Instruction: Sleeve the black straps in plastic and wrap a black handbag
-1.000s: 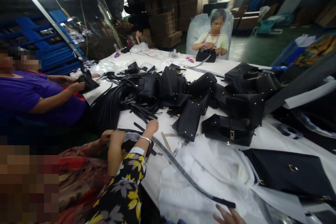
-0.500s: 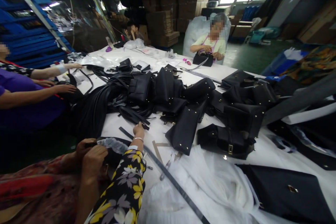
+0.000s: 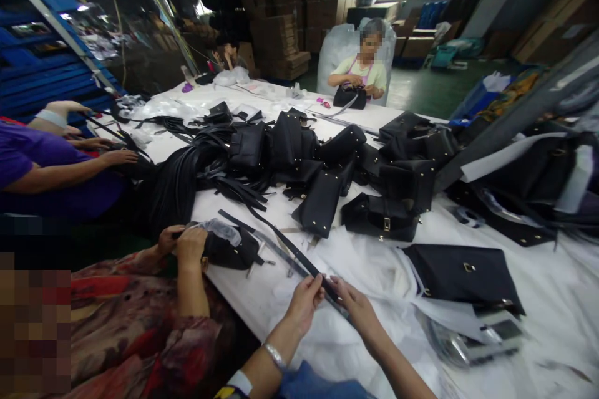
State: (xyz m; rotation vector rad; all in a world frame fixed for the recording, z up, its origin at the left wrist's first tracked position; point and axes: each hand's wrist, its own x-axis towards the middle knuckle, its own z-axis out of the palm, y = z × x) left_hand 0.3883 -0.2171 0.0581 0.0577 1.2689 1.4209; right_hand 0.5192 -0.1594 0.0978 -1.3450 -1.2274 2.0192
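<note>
My left hand [image 3: 305,305] pinches a long black bag strap [image 3: 292,248] near its lower end. Close beside it, my right hand [image 3: 358,310] has its fingers on the end of that strap. The strap's other end trails up and left toward a heap of black straps [image 3: 180,177]. Beneath the strap lies a dark grey strip [image 3: 269,243], slanting across the white table [image 3: 229,296]. White wrapping sheets [image 3: 384,274] spread under and beyond my hands. A black handbag with a metal clasp [image 3: 463,274] lies on the right.
Several black handbags [image 3: 318,202] are piled mid-table. At my left, a co-worker's hands [image 3: 189,243] work on a black bag with a plastic-wrapped handle [image 3: 231,249]. Farther left, purple-sleeved arms [image 3: 100,165] handle straps. Opposite sits another person [image 3: 358,75] with a bag. A grey post [image 3: 496,112] slants at right.
My left hand has drawn back from the strap heap toward me with one black strap. My right hand has come into view at the strap. The view has shifted slightly.
</note>
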